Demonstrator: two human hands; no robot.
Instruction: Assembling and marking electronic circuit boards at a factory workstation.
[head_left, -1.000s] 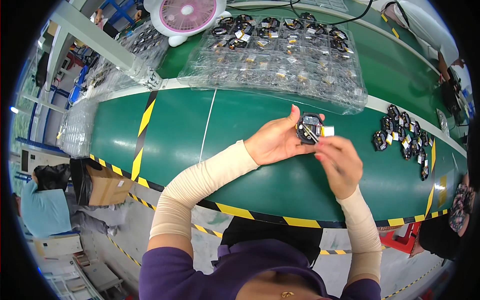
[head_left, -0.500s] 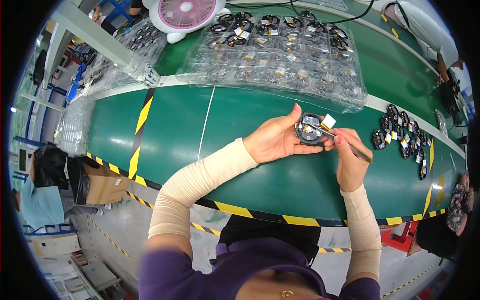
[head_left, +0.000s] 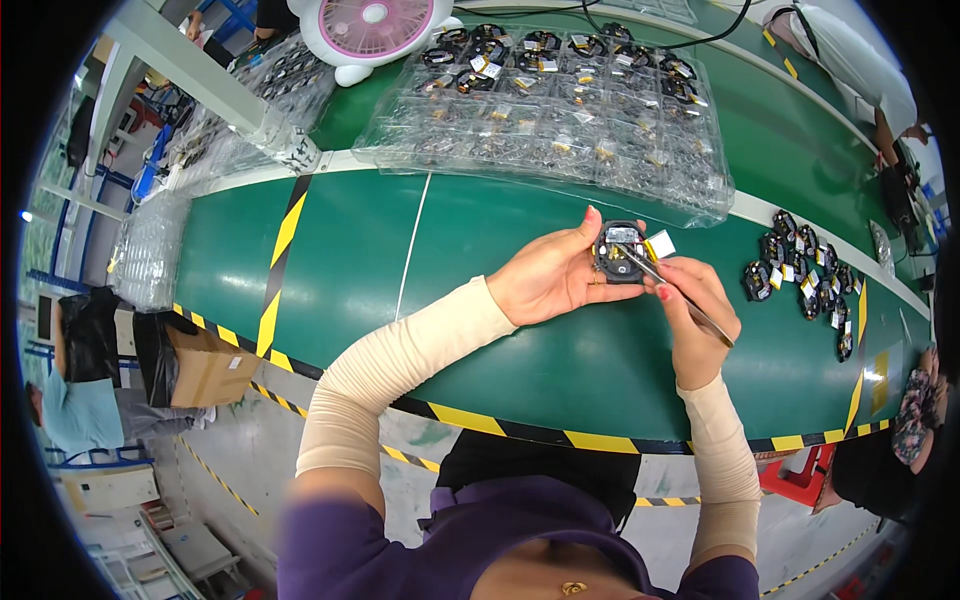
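Note:
Over the green bench, my left hand [head_left: 555,270] holds a small black round electronic housing [head_left: 613,268] by its edge, thumb on the far side and fingers beneath. Circuit parts show inside it, and a small white-and-yellow battery pack [head_left: 660,244] sticks out at its right. My right hand [head_left: 695,305] is closed on metal tweezers [head_left: 702,318], gripped like a pen. Their tips reach into the middle of the housing; whether they pinch any part is too small to tell.
Clear plastic trays [head_left: 560,130] full of similar housings are stacked beyond my hands. To the right lies a loose group of black housings [head_left: 808,265]. A pink-and-white fan [head_left: 372,14] stands at the back left. Yellow-black tape [head_left: 600,441] lines the bench's near edge.
The housing has turned slightly in my left hand. My right hand has shifted a little, and the tweezers now point more steeply into the housing.

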